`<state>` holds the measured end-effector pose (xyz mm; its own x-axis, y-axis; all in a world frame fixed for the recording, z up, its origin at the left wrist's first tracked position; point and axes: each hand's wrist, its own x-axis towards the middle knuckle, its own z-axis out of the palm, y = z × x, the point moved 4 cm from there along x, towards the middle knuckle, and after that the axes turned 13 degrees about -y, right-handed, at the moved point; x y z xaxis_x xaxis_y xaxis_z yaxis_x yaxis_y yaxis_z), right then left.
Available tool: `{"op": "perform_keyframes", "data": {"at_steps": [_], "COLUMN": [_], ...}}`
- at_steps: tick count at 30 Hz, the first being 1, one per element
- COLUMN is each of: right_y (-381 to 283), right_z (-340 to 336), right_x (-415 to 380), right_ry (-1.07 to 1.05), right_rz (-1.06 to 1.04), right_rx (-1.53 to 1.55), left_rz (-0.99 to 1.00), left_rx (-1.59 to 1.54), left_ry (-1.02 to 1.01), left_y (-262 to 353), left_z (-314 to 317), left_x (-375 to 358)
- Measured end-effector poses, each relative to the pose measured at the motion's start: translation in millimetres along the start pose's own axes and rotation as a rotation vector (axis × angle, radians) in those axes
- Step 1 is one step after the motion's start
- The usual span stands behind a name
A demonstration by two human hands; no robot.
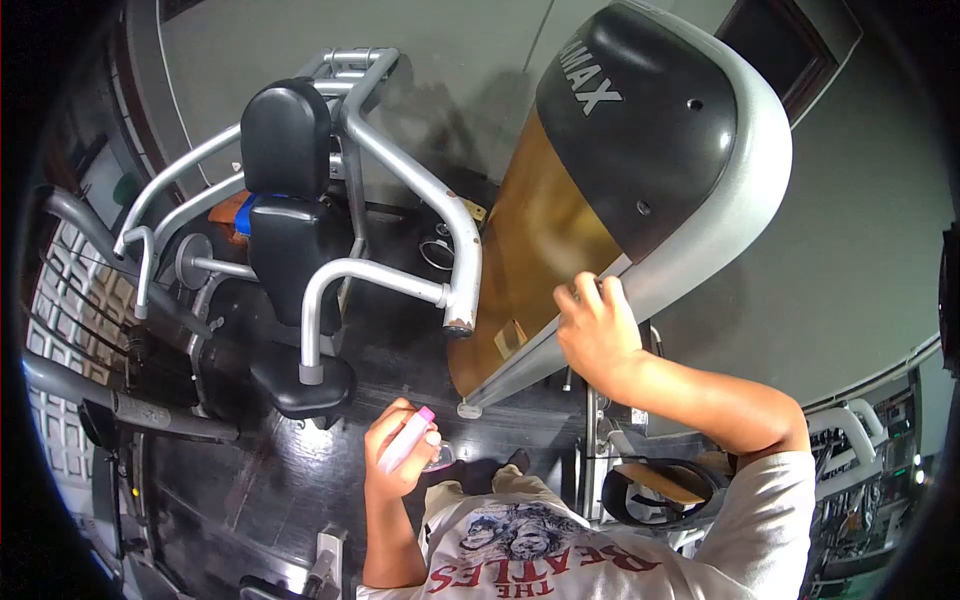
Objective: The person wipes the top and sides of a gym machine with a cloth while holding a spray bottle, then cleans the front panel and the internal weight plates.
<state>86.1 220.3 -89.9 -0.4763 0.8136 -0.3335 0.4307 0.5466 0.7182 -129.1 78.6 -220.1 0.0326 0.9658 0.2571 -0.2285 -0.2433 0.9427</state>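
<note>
My left hand (395,450) is wrapped round a spray bottle (408,440) with a pink top, held low in front of my body. My right hand (600,335) is raised against the silver edge of a tall machine cover (690,250) with a black upper panel and an amber lower panel (530,250). Its fingers are curled at the edge between panel and frame. Whatever may be under those fingers is too hidden to make out.
A gym machine with a black padded seat (290,230) and silver bars (400,160) stands to the left. Beside my right elbow is a round black bin-like container (660,490). Dark floor (290,470) lies below, with more equipment at both sides.
</note>
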Motion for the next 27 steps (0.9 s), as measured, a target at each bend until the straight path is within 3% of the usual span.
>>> {"op": "perform_keyframes", "data": {"at_steps": [3,7,8,11,13,16,19,21,24,27], "right_y": [-45.1,-164.3,-195.0,-234.0,-201.2,-130.1,-45.5,-20.8,-45.8,-112.7], "right_z": [42.5,172.7,201.2,231.9,198.3,123.0,42.3,23.4,50.8,122.6], "right_x": [25.7,84.5,97.3,114.4,105.0,70.4,28.5,9.3,11.1,48.4], "right_ry": [-0.042,0.04,-0.048,-0.099,-0.178,-0.165,-0.02,0.153,0.163,0.146], "right_rz": [-0.1,-0.287,-0.357,-0.298,-0.354,-0.303,-0.138,-0.042,-0.077,-0.203], "right_rx": [-0.078,-0.119,-0.133,-0.168,0.051,0.01,0.003,0.078,0.069,0.021], "left_rz": [-0.028,0.017,0.017,0.017,-0.001,-0.009,-0.048,-0.042,-0.023,0.006], "left_rx": [-0.005,0.162,0.184,0.191,0.163,0.168,0.072,0.054,0.022,0.038], "left_ry": [0.009,-0.091,-0.096,-0.065,-0.043,-0.025,0.017,0.0,-0.043,-0.094], "left_y": [2.1,-9.7,-9.4,-8.3,-7.6,-7.1,-8.2,-11.0,-3.1,-1.0], "left_z": [0.9,-8.1,-9.3,-14.5,-14.3,-16.5,-12.5,-11.3,-0.6,5.8], "left_x": [0.7,-15.9,-19.5,-26.2,-34.6,-31.2,-24.2,-14.7,-0.7,4.7]}}
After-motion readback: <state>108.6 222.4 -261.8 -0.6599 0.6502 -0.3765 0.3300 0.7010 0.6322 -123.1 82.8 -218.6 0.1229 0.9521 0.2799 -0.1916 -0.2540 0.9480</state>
